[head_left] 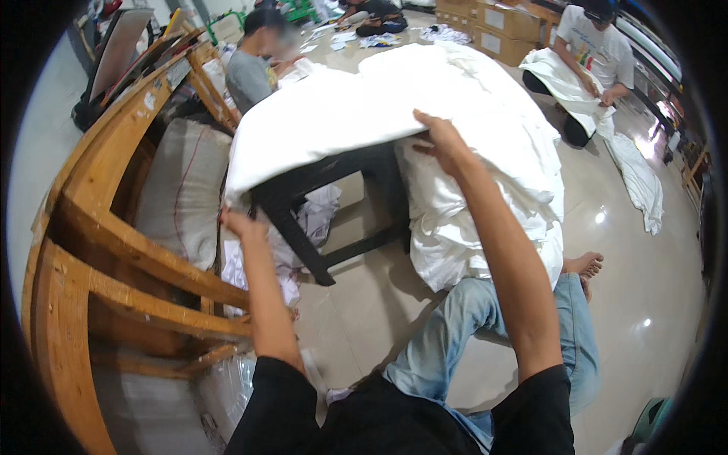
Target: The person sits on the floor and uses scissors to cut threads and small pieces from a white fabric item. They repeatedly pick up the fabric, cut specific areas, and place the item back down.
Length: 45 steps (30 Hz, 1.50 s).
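In my head view, I seem to be arranging the white cloth (326,114) over the black stool (299,231): right hand (444,142) with fingers parted around its edge at the stool's right, left hand (244,225) at the stool's left, its grip unclear. Straightening it calls for even tension.

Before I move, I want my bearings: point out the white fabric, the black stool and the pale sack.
White fabric (379,98), head view: top surface.
Black stool (294,236), head view: nearest leg.
Pale sack (186,193), head view: visible side.
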Each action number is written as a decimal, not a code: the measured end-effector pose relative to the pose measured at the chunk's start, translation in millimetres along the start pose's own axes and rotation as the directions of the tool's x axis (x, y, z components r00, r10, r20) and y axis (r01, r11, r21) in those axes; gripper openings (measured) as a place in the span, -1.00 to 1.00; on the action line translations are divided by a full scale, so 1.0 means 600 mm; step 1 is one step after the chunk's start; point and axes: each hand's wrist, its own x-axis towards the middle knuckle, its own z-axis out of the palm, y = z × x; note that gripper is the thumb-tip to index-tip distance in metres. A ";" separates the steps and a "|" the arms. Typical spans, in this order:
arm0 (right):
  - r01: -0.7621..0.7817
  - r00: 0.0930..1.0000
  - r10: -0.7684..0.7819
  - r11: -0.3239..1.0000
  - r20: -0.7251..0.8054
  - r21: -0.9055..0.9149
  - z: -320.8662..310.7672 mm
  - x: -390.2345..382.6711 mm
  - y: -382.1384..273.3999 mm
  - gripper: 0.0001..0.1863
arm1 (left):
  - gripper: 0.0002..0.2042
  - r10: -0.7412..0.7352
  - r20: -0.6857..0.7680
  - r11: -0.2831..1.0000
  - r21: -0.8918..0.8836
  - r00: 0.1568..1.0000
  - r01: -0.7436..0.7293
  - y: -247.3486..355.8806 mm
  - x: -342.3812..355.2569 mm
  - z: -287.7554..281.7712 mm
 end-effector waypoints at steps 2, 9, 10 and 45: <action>0.003 0.999 -0.003 1.000 0.047 -0.002 0.051 -0.001 -0.004 -0.37 | -0.59 0.170 0.139 0.972 0.139 0.976 -0.189 0.108 0.128 -0.093; -0.075 0.995 0.070 0.995 0.071 0.059 0.070 0.029 0.068 -0.40 | -0.64 0.038 0.148 0.999 -0.017 0.988 -0.036 0.095 0.089 -0.126; -0.079 0.993 0.070 0.993 0.097 0.085 0.090 0.026 0.088 -0.40 | -0.64 -0.037 0.194 0.997 -0.062 0.980 0.050 0.093 0.095 -0.145; -0.005 0.998 0.000 0.995 0.060 0.095 0.099 -0.065 0.119 -0.27 | -0.51 -0.071 0.134 0.991 0.126 0.989 0.054 0.155 0.005 -0.061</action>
